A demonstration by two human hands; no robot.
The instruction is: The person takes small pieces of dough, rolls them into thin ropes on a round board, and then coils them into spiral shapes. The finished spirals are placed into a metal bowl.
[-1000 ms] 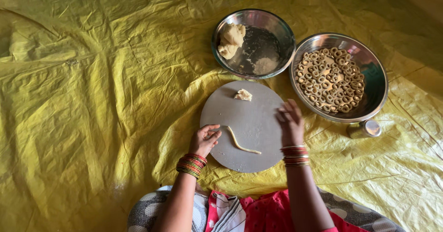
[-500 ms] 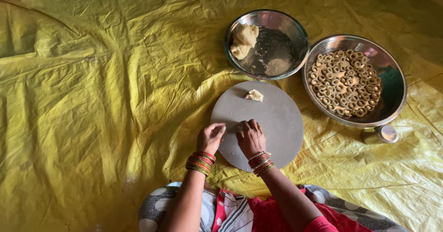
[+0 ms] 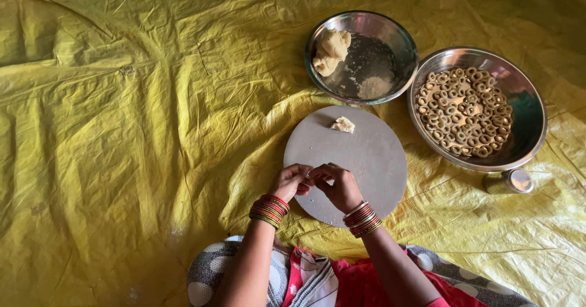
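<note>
The strip of dough that lay stretched on the round board [image 3: 366, 154] a second ago is gone from view, gathered between the left hand [image 3: 292, 182] and right hand [image 3: 337, 186], now met fingertip to fingertip over the board's near edge. A small dough lump [image 3: 343, 124] sits beyond them (the ring pan [image 3: 519, 154] further right), so shaping has likely begun.

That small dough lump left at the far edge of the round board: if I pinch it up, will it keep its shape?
Probably not: the small dough lump looks soft and ragged, so it would likely dent. It seems light. Its flat underside on the round board suggests it won't roll.
</note>
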